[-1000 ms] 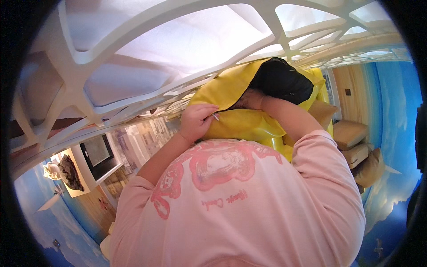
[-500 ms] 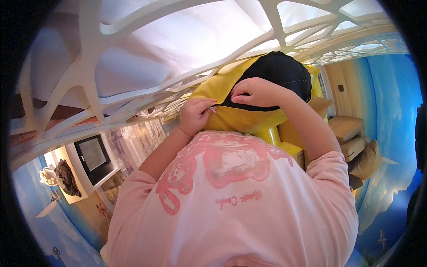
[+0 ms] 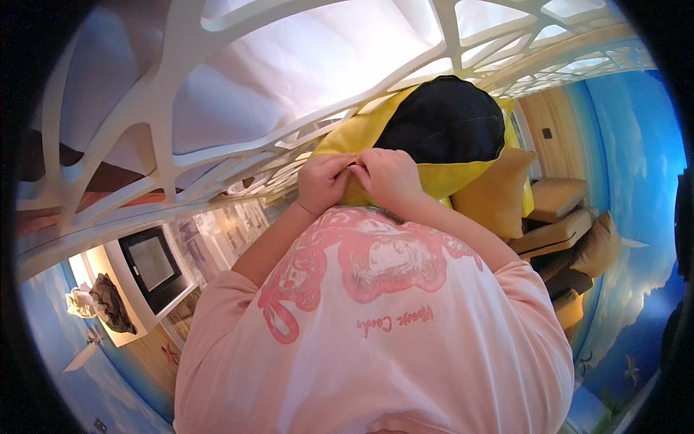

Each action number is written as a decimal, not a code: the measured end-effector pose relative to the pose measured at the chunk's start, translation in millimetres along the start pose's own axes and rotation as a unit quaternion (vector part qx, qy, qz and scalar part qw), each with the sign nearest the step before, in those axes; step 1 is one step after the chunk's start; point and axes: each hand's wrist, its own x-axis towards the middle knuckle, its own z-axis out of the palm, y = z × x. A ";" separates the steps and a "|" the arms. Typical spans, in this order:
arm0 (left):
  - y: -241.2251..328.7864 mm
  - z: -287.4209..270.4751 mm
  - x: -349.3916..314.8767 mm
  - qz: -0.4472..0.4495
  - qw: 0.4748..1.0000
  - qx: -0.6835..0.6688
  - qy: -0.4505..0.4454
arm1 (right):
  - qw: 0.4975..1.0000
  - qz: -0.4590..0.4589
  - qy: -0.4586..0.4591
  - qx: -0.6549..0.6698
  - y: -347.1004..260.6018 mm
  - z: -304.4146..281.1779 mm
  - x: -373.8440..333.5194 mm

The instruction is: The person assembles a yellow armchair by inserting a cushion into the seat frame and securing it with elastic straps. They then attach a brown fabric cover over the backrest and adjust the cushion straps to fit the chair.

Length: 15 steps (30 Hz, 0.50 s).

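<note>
A: Where is the main thing?
B: The yellow cover (image 3: 363,130) is just in front of the chest, its opening edged in yellow. Black fabric (image 3: 444,123) fills most of that opening, toward the far right edge; I can't tell if it is a lining or a separate piece inside.
A: What carries it?
B: I can't see what bears it from below. Its near left edge is where the 2 hands meet.
A: How do they grip?
B: The left hand (image 3: 322,182) has thumb and fingers pinched on the cover's edge, at the corner of the opening. The right hand (image 3: 392,175) touches it there, thumb and index finger also closed on that edge. Anything small between the fingertips is hidden.
A: And close by?
B: A tan cushion (image 3: 495,195) stands just beside the cover's right edge, partly behind it. On the near side is the wearer's pale pink shirt (image 3: 376,369), with a darker pink print.
A: Further out?
B: Past the cover's left edge runs a white lattice (image 3: 163,90) with large curved gaps. Well apart on the right, more tan cushions (image 3: 555,197) lie near a blue wall (image 3: 636,145) painted with clouds. At lower left are a dark-framed panel (image 3: 152,269) and a crumpled dark cloth (image 3: 110,304).
</note>
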 end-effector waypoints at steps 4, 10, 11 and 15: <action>-0.1 -0.6 1.0 0.010 1.000 0.002 0.006 | 1.000 0.004 0.013 -0.006 -6.4 -0.7 1.3; 5.7 -5.7 -2.4 0.018 1.000 0.025 0.007 | 0.997 0.032 0.008 -0.064 6.8 -14.3 -2.1; 8.0 -7.1 -2.2 0.018 0.999 0.029 -0.001 | 0.997 0.040 0.011 -0.069 11.0 -16.8 -2.6; 20.6 -15.2 1.2 -0.006 0.999 0.027 -0.035 | 0.998 0.008 0.040 -0.057 14.1 -22.5 -6.1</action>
